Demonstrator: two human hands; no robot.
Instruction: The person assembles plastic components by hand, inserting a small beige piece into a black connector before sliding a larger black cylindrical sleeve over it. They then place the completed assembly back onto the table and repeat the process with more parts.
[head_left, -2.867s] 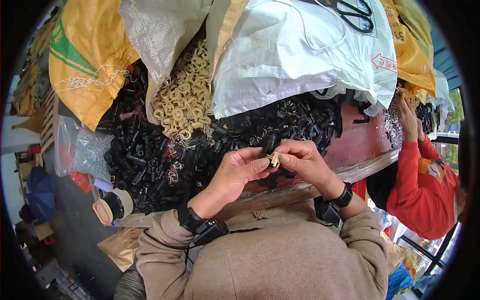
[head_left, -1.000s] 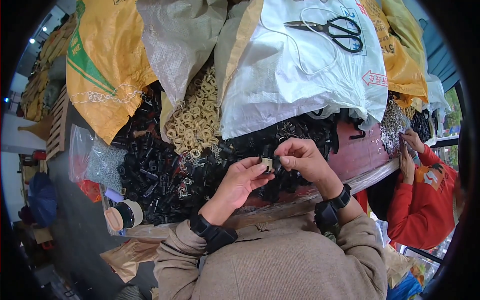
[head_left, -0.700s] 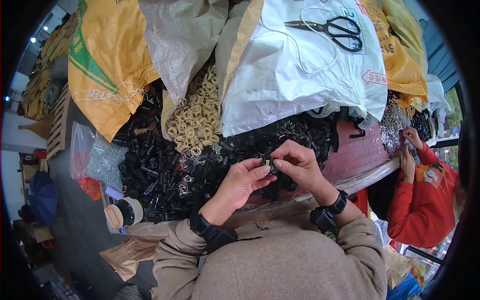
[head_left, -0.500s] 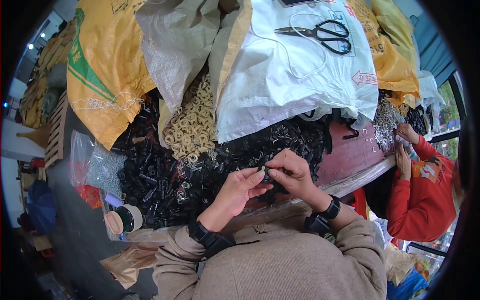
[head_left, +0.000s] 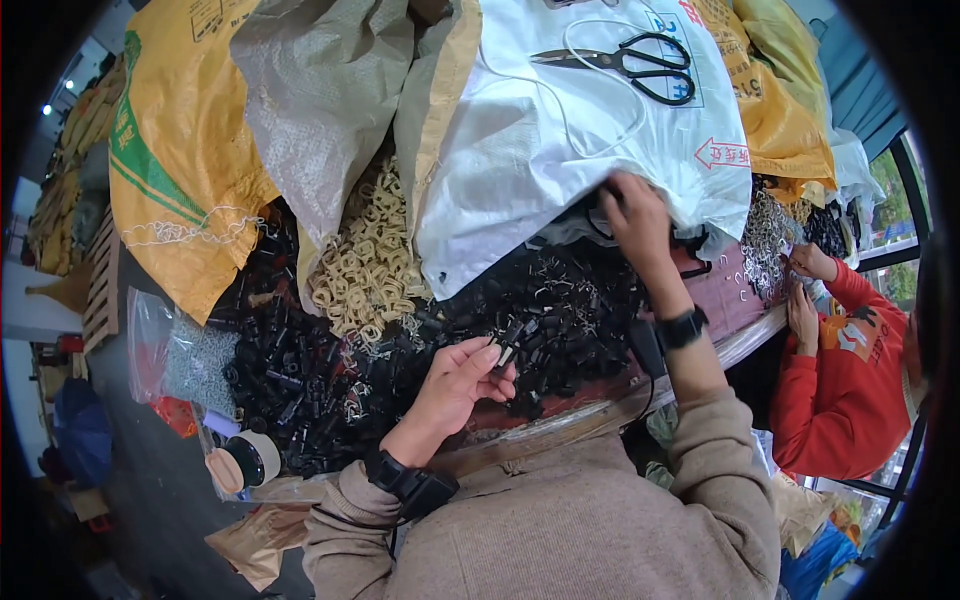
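Black plastic part sits pinched in your left hand, fingertips closed on it, above the black parts heap. Your right hand (whether it grips anything, I cannot tell) reaches under the white sack.

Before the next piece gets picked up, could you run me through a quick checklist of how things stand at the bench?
1. Left hand grips a small black part at its fingertips: ok.
2. Right hand has reached the pile of black parts under the white sack: ok.
3. Right hand has a piece in its grip: cannot tell, fingers hidden.
4. Scissors lie on the sack, away from both hands: ok.
5. Co-worker's hands stay at the far right, apart: ok.
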